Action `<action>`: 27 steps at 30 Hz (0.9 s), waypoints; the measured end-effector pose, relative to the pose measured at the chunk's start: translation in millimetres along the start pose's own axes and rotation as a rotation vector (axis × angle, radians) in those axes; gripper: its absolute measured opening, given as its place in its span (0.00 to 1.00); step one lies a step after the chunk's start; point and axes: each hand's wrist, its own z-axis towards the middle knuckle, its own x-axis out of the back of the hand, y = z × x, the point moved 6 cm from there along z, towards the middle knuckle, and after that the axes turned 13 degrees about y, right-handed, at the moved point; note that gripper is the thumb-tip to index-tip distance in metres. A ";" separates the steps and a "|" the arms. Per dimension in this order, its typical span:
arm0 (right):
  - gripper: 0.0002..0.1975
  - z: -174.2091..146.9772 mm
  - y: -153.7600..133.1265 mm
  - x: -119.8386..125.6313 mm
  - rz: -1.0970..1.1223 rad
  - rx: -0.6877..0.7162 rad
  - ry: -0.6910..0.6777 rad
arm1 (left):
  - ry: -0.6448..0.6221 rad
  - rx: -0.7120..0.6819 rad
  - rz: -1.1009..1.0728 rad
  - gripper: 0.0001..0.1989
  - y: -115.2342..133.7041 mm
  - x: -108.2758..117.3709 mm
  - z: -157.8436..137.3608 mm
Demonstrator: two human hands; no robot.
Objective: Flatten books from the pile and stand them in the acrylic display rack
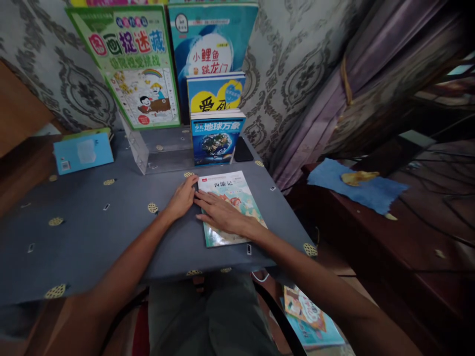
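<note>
A thin paperback book (233, 232) with a white and green illustrated cover lies closed on the table in front of me. Across its cover rests my right hand (218, 210), fingers stretched out and pointing to the left edge. My left hand (183, 198) is on the tabletop beside that same edge, its fingertips touching the book's upper left side. The left fingers lie close together, and part of them is hidden behind the right fingertips. Just beyond the book stands a clear acrylic rack (139, 148) with a blue earth-picture book (217, 141) in its front right slot.
Taller books, one green-bordered (148, 99) and one teal (237, 39), stand behind in the rack. A light blue book (85, 151) lies at the left. Next to the rack is a dark phone-like slab (243, 151). A blue cloth (352, 183) covers part of a red-brown surface at right.
</note>
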 end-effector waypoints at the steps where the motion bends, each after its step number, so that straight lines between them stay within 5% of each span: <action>1: 0.26 -1.4 4.7 0.3 -0.006 -0.013 0.021 | -0.003 -0.002 0.004 0.23 0.5 0.1 -0.3; 12: 0.26 -42.6 86.3 31.7 -0.137 -0.338 0.248 | -0.011 -0.057 0.110 0.22 6.7 0.1 -2.4; 19: 0.26 -52.4 104.3 36.0 -0.026 -0.466 0.323 | 0.028 -0.097 0.196 0.23 14.8 -1.2 -7.7; 27: 0.24 -58.3 112.4 35.9 0.057 -0.523 0.400 | 0.038 0.050 -0.158 0.20 24.0 2.1 -8.8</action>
